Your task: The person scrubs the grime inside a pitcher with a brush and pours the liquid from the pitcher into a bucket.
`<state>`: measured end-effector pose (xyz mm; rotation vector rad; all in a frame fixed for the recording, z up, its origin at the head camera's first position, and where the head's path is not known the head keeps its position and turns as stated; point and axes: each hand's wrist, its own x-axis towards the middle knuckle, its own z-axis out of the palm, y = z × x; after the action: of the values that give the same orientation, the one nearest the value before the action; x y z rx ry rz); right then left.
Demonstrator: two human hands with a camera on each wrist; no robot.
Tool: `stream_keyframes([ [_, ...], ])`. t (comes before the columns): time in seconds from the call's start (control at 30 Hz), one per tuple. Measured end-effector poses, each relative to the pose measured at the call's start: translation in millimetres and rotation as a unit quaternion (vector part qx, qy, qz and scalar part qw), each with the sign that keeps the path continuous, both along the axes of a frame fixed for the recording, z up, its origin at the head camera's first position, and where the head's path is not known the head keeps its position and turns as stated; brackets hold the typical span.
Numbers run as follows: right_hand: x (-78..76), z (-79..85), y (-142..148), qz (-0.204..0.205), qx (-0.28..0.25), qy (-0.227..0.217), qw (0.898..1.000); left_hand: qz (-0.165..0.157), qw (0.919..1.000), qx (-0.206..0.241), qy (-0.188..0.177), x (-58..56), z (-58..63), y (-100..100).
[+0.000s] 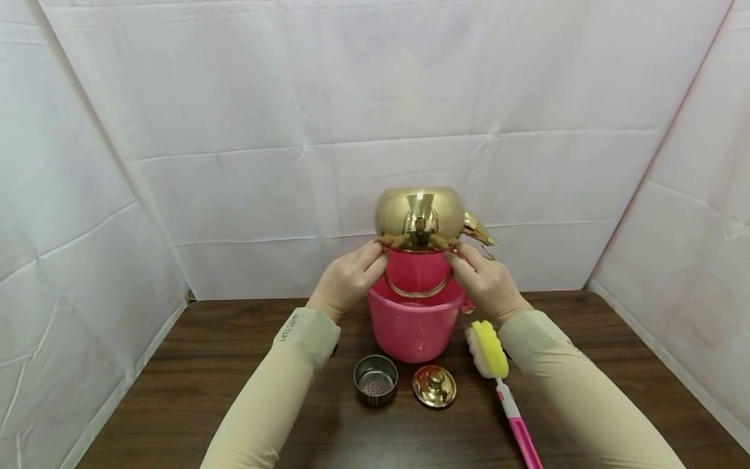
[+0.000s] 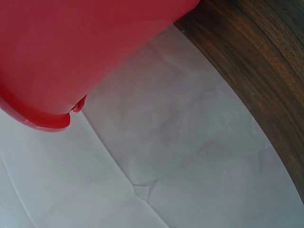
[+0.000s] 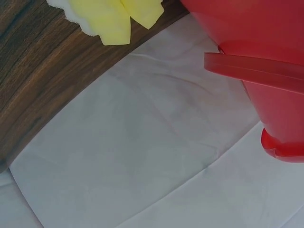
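Between both hands, a shiny gold kettle [image 1: 418, 202] is upside down above a pink bucket [image 1: 413, 332]. Its spout [image 1: 477, 229] slants down to the right, and its arched handle [image 1: 417, 294] hangs in front of the bucket's opening. At the kettle's lower left edge, my left hand [image 1: 351, 277] grips with fingers and thumb. My right hand [image 1: 486, 280] grips the lower right edge near the spout. Neither wrist view shows a hand; the left one has the bucket wall [image 2: 71, 52], the right one its wall and projecting rim [image 3: 259, 69].
Before the bucket, a metal strainer cup [image 1: 375, 381] and a gold lid [image 1: 435, 386] lie on the dark wooden table [image 1: 222, 365]. A sponge brush with yellow head [image 1: 491, 350] and pink handle [image 1: 525, 443] lies by the right forearm. White sheeting [image 1: 234, 130] encloses the back and sides.
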<state>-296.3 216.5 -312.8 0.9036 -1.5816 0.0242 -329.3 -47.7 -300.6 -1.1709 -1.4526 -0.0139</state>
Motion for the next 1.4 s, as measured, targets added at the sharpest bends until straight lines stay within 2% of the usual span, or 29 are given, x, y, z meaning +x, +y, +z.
stream_keyframes([
  [1.03,1.2,-2.2,2.7,0.008,0.000,-0.021,1.000,0.001,1.0000,0.003,0.003,0.3,1.1,-1.7],
  [1.4,3.4,-5.8,1.7,0.019,-0.011,-0.024,0.999,-0.030,0.9994,0.018,-0.004,-0.5,-0.2,-4.1],
])
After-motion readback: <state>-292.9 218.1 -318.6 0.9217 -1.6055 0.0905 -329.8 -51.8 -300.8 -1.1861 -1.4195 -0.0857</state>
